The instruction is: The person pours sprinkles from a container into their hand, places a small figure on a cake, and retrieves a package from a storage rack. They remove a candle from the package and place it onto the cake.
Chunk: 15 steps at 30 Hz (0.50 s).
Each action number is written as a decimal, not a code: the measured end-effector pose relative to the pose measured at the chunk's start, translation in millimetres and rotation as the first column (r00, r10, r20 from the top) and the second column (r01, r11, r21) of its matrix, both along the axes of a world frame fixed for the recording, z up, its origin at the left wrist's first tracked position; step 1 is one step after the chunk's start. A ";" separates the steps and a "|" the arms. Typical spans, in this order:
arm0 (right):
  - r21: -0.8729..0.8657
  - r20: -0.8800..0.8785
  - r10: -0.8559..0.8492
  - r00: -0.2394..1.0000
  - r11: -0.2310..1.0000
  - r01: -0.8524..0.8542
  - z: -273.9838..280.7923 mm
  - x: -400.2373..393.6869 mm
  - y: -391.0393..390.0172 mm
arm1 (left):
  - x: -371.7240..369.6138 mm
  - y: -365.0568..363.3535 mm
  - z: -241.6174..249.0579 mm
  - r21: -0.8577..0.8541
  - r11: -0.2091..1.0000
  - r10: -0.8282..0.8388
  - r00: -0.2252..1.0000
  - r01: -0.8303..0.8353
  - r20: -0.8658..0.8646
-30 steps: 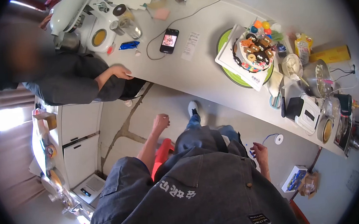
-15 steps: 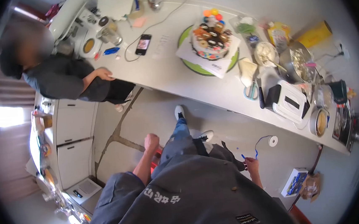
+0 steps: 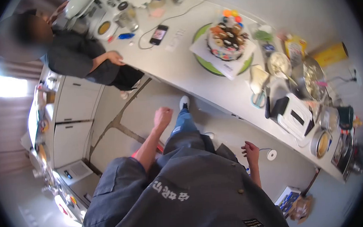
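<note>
My left hand (image 3: 163, 118) is held out over the floor in front of me, its fingers curled into a fist with nothing showing in them. Lower on the right, my right hand (image 3: 250, 151) has its fingers apart and appears to hold nothing. Behind it, a thin blue ribbon runs from a white spool (image 3: 271, 154) on the floor and is partly hidden by my hand and wrist. On the counter beyond both hands, a decorated cake (image 3: 226, 44) with bear-like toppers and coloured balls stands on a green round board (image 3: 206, 62).
The long white counter (image 3: 173, 67) holds a phone (image 3: 158, 35), scissors (image 3: 258, 99), a white-lidded container (image 3: 294, 115), a metal bowl (image 3: 311, 80) and a cake tin (image 3: 321, 144). Another person (image 3: 79, 57) stands at its left end. A box (image 3: 288, 200) sits on the floor at right.
My left hand has moved forward and to the right. My right hand has risen and its fingers have spread from around the blue ribbon. The view has shifted; the other person's far arm is now raised.
</note>
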State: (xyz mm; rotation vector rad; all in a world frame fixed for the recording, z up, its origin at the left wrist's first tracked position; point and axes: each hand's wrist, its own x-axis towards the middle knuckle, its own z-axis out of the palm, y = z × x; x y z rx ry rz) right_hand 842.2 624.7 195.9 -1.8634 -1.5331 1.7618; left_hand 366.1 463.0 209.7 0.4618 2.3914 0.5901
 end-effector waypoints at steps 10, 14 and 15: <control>-0.134 0.529 0.096 0.843 0.991 -0.029 49.7 -19.8 -21.9 | -75.9 18.0 -36.2 -0.030 0.994 0.110 0.987 -0.107 0.120; 0.078 0.492 0.140 0.859 0.976 -0.204 0.6 3.6 -28.1 | -113.6 9.9 -55.0 -0.009 0.983 0.184 0.980 -0.183 0.071; 0.080 0.409 0.120 0.905 0.983 -0.167 -14.9 7.9 -23.3 | -123.2 13.2 -55.1 0.036 0.987 0.158 0.987 -0.157 -0.037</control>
